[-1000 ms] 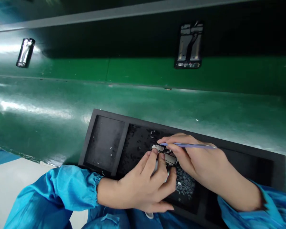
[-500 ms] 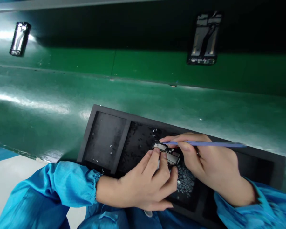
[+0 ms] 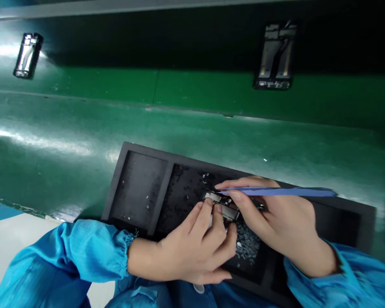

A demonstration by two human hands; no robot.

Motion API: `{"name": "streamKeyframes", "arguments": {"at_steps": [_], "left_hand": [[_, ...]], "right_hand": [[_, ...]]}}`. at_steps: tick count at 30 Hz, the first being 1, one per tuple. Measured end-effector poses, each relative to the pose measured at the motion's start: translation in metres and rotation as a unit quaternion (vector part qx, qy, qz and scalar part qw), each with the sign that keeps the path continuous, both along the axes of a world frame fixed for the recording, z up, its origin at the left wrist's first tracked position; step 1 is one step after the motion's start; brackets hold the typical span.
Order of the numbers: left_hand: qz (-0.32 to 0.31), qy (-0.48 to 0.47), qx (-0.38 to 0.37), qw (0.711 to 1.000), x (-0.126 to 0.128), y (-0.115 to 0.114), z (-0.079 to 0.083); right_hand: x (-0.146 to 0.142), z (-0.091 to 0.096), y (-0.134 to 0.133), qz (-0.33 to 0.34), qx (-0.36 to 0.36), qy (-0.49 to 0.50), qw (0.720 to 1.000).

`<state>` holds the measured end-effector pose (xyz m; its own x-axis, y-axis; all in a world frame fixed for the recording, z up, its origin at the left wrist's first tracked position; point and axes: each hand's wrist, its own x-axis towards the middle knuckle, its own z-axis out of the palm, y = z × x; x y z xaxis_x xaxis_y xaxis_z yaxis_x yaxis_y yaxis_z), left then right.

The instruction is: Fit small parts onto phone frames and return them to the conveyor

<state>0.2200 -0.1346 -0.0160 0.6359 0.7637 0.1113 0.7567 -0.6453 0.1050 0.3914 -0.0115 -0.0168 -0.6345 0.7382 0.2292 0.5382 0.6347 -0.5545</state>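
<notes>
In the head view, the curled left hand (image 3: 192, 244) has its fingers (image 3: 208, 216) clamped on a small metal phone part (image 3: 220, 206), above the middle compartment of a black foam tray (image 3: 192, 164) on the glossy green tabletop (image 3: 192, 137). The right hand's (image 3: 276, 218) fingers (image 3: 234, 196) pinch a slim blue pry tool (image 3: 285, 192), its tip just beside the part.

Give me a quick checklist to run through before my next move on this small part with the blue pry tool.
1. Part held steady: ok, the left hand grips the small electronic part with its fingertips.
2. Tool held firmly: ok, the right hand pinches the blue pry tool in its fingers.
3. Tool tip seated on the part: cannot tell, the tip is too small to make out against the part's edge.
4. Loose screws out of the way: not ok, the small screws lie in a heap just below the hands, in the black foam tray.
</notes>
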Motion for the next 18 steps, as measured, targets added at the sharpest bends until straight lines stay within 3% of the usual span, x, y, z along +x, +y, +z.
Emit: {"name": "streamKeyframes", "arguments": {"at_steps": [5,10,18], "left_hand": [[0.002,-0.008,0.002,1.000,-0.0002,0.0001,-0.0017],[0.004,-0.015,0.000,1.000,-0.0006,-0.0004,-0.0045],[0.004,-0.031,-0.009,0.999,0.0013,-0.0013,-0.0051]], "right_hand": [[0.0048,-0.0003,-0.0047,-0.113,-0.079,0.071,0.988],[0.0077,-0.0026,-0.0023,-0.014,-0.042,0.051,0.998],[0.0089,-0.0049,-0.0034,0.034,-0.025,0.016,0.999]]}}
